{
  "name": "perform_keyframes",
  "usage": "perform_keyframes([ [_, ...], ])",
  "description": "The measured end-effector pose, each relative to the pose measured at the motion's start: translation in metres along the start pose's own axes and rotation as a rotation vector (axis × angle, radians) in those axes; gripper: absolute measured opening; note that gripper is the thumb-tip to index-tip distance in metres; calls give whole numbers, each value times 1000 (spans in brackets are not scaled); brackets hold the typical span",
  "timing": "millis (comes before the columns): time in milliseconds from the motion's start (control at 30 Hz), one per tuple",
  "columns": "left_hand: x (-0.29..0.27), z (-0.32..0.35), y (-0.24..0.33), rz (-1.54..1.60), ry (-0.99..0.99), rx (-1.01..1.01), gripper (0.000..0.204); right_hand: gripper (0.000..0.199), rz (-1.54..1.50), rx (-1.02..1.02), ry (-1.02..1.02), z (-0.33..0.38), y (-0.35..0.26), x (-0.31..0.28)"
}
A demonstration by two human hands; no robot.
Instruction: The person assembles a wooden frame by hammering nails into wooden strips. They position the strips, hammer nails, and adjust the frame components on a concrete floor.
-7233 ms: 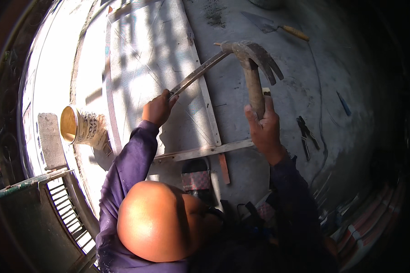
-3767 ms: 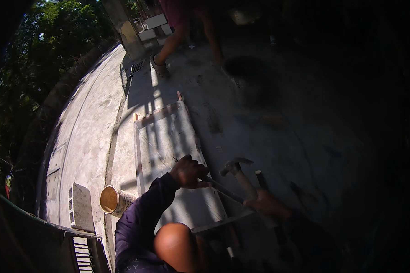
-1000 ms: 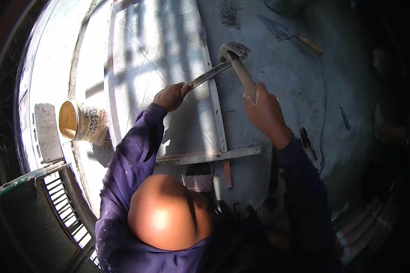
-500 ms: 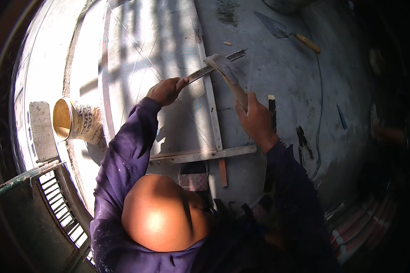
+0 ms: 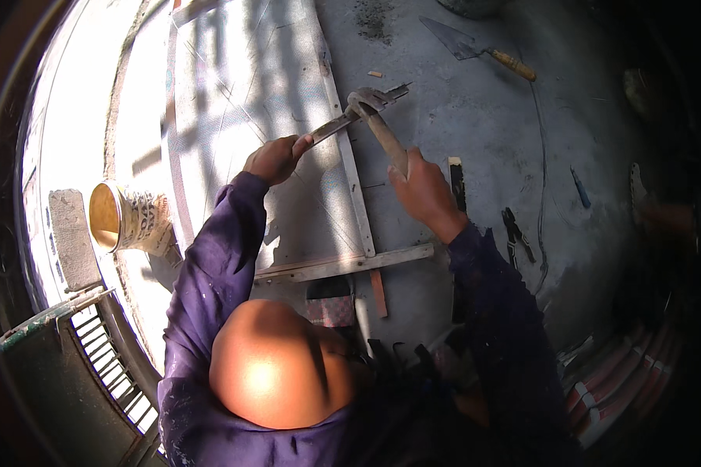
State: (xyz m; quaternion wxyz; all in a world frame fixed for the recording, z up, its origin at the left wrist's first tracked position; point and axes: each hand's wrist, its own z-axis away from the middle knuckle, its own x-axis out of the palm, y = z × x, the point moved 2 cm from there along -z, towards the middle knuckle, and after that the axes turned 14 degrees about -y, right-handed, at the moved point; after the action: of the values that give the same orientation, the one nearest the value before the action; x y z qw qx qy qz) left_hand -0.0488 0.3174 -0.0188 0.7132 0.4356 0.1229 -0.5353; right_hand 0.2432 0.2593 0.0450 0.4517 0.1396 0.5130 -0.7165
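Note:
My left hand (image 5: 274, 160) is closed around the near end of a narrow greyish strip (image 5: 331, 129), which looks like wood. It slants up and away to the right over the screen frame. Wrapped around a wooden handle, my right hand (image 5: 427, 191) grips a hammer (image 5: 385, 140). The hammer's head lies over the strip near its far end, where a thin point sticks out; whether they touch I cannot tell. Beneath my left hand lies a mesh screen (image 5: 304, 210) in a frame of pale wooden slats (image 5: 354, 183) with nails along them.
A trowel (image 5: 475, 48) lies at the far right on the grey floor. Pliers (image 5: 516, 236), a blue tool (image 5: 579, 187) and a thin cable (image 5: 543, 156) are right of my arm. On the left stand a bucket (image 5: 132, 218) on its side and a concrete block (image 5: 74, 237).
Both hands, the strip and the hammer have shifted slightly left in view, as has the floor scene. The hammer's head has turned on the strip. Both grips stay closed.

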Motion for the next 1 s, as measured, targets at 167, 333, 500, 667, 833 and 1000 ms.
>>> perform_keyframes([
  [167, -5, 24, -5, 271, 19, 77, 74, 23, -398, -122, 183, 48, 9, 3],
  [333, -19, 83, -41, 205, -41, -145, 77, 15, -858, 18, 181, 110, 31, 9],
  [500, -9, 96, -58, 303, -89, -104, 73, 17, -993, 114, 142, 118, 22, 22],
  [667, -9, 101, -64, 227, -6, 10, 62, 23, -1118, 211, 66, 100, 17, 26],
  [833, -8, 128, -47, 76, 208, 49, 43, 30, -621, 210, 202, 85, 34, 11],
  [1000, 0, 152, -3, 438, 270, 109, 33, 26, -591, -258, 584, 98, 22, -41],
])
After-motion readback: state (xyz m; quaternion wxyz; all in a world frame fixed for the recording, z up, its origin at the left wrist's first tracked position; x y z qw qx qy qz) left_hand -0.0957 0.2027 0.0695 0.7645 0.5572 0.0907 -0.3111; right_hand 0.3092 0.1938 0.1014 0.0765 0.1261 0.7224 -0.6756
